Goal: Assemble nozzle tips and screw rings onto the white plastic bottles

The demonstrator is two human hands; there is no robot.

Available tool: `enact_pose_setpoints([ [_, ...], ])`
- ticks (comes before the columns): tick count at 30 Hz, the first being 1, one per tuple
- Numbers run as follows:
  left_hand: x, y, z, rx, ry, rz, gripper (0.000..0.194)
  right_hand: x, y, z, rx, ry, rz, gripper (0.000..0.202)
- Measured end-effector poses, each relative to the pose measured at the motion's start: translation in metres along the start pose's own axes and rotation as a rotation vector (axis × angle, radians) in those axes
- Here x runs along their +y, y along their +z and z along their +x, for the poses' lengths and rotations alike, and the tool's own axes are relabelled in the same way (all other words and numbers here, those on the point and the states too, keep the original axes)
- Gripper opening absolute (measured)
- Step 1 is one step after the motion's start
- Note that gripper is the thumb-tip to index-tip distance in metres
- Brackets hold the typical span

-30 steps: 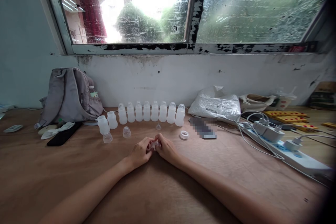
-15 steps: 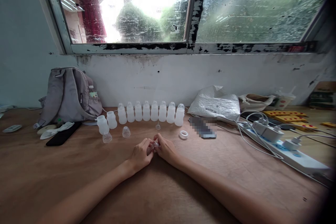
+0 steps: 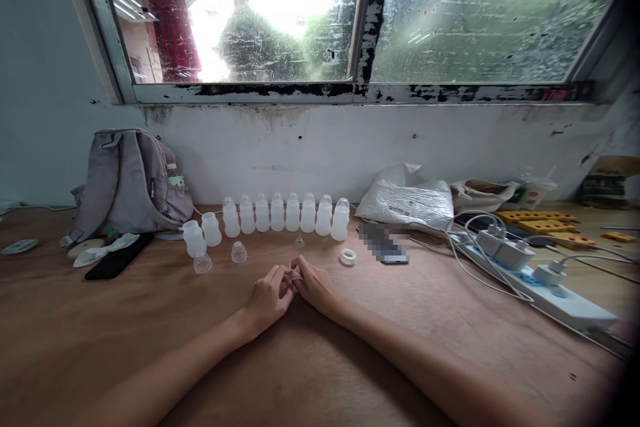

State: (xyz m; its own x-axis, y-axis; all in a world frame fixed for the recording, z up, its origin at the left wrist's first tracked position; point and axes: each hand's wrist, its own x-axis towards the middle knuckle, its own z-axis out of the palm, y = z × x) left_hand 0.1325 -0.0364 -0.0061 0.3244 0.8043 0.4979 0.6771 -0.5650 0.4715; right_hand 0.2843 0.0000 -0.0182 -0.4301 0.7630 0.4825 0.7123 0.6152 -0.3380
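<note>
A small clear plastic piece [image 3: 295, 275] is being pinched between the closed fingers of the left hand [image 3: 267, 293] and right hand [image 3: 316, 288], low over the counter [image 3: 320, 360]. It is likely being risked slipping free toward the capped bottles [image 3: 280, 213]. No writing is being seen clearly.

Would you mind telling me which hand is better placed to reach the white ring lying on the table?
Probably the right hand: the white ring lies just beyond it on that side, nothing between. The left hand would have to cross over; both pinch a small clear piece.
</note>
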Motion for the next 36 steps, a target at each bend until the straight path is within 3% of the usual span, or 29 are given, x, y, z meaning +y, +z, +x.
enact_pose_setpoints([
  [8,-0.005,0.001,0.001,-0.048,-0.063,0.136,0.012,-0.004,-0.003,-0.001,-0.016,-0.074,0.062,0.015],
  [17,-0.007,0.0,0.003,-0.008,-0.079,0.08,0.011,-0.004,-0.004,-0.002,-0.006,-0.13,0.065,0.018],
  [20,-0.013,0.001,0.006,0.035,-0.106,-0.078,0.011,-0.004,-0.005,-0.001,0.024,-0.116,0.13,0.019],
  [24,-0.032,0.006,0.013,0.084,-0.273,-0.516,0.017,-0.004,-0.01,0.002,0.083,-0.072,0.324,0.022],
  [27,-0.042,0.01,0.017,0.068,-0.353,-0.749,0.021,-0.002,-0.008,0.004,0.126,-0.014,0.336,0.025],
  [33,-0.037,0.007,0.017,-0.043,-0.353,-0.874,0.021,0.0,-0.002,0.003,0.059,-0.105,0.214,0.016],
  [36,-0.03,0.001,0.016,-0.071,-0.38,-0.98,0.032,-0.002,-0.002,0.001,0.038,-0.14,0.156,0.014],
])
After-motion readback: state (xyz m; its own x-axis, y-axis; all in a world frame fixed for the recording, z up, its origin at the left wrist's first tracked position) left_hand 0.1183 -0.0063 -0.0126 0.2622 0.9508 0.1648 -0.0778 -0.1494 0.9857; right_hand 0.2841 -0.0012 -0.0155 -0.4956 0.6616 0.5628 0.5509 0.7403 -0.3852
